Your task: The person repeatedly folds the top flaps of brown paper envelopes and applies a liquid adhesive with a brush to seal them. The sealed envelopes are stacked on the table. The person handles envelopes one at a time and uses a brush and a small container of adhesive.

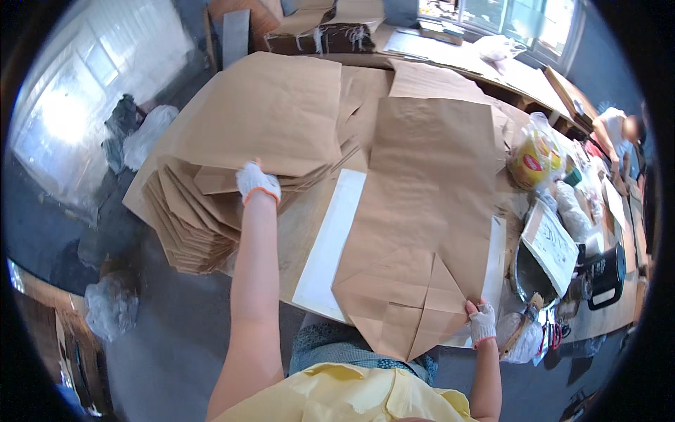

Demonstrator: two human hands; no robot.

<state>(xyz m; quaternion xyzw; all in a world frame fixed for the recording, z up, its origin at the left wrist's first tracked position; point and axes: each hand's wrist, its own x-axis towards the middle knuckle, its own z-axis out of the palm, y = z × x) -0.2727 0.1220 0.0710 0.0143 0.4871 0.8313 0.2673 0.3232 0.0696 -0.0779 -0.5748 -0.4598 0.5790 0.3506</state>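
A large brown paper bag point(430, 179) lies flat before me, its bottom end folded into a diamond shape and hanging slightly over the table's near edge. My right hand point(482, 323), in a white fingerless glove, pinches the right side of that folded end. To the left is a fanned stack of brown paper bags point(190, 221), with more bags point(271, 112) lying across its far part. My left hand point(257, 183), gloved in white with an orange cuff, is closed on the near edge of the top bag there; some of its fingers are hidden.
White strips point(332, 243) show beside the bag on the wooden table point(285, 271). At the right stand a dustpan-like container point(545, 257), a brush point(524, 320), a black mug point(605, 274) and a plastic bag with yellow packages point(538, 158). Another person point(613, 137) is at the far right.
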